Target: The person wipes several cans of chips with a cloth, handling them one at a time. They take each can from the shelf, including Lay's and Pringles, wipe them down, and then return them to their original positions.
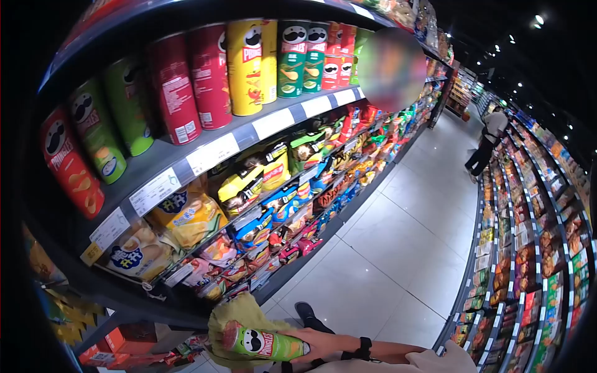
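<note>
My right hand (323, 343), with a black band at its wrist, is closed around the base end of a green Pringles can (267, 343). The can lies tilted on its side at the bottom of the view, its label facing up. A fuzzy yellow-green cloth (239, 311) wraps around the can's other end. A reddish patch shows at that end, too blurred to make out. I cannot see my left hand's fingers; the cloth and the can cover that area.
A shelf holds Pringles cans in red (71, 163), green, maroon (176, 90), yellow (245, 68) and dark green. Below hang bagged snacks (186, 214). The tiled aisle (398, 248) runs between this shelf and curved snack racks (528, 248); a person (488, 143) stands farther along. A red box (118, 348) sits lower left.
</note>
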The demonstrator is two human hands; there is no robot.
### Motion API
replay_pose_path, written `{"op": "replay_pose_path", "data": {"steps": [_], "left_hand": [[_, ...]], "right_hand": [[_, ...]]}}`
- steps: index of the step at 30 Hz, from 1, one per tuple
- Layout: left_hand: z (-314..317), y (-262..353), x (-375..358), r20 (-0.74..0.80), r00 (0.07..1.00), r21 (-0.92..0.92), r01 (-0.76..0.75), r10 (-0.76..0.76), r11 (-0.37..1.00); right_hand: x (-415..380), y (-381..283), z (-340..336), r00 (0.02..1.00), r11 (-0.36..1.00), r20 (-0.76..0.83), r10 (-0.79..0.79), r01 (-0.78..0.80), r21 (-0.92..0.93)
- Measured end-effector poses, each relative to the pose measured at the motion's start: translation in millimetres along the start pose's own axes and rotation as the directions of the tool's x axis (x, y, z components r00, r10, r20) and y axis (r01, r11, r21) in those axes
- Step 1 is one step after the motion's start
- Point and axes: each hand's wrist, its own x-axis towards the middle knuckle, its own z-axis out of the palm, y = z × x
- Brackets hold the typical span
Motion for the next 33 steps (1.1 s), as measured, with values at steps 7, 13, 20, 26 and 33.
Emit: {"op": "replay_pose_path", "data": {"steps": [7,13,20,26,33], "left_hand": [[9,-11,0,0.108,0.993,0.031,0.046,-0.049,0.998],[20,-26,-12,0.169,0.981,0.073,0.082,-0.093,0.994],[2,-42,-29,0.214,0.975,0.173,0.014,-0.052,0.985],[-55,-19,-24,0.289,0.955,0.403,-0.062,-0.063,0.913],[-55,-8,-18,0.072,0.953,-0.370,0.300,-0.295,0.879]], "right_hand": [[-1,-32,-12,0.980,0.980,-0.011,0.200,-0.200,0.011],[41,-7,8,0.966,0.964,-0.193,0.174,-0.206,-0.166],[40,-14,10,0.943,0.871,-0.327,0.054,-0.205,-0.446],[29,-32,8,0.993,0.987,-0.080,0.090,-0.099,-0.125],[25,-16,-11,0.957,0.904,0.287,0.038,-0.155,0.397]]}}
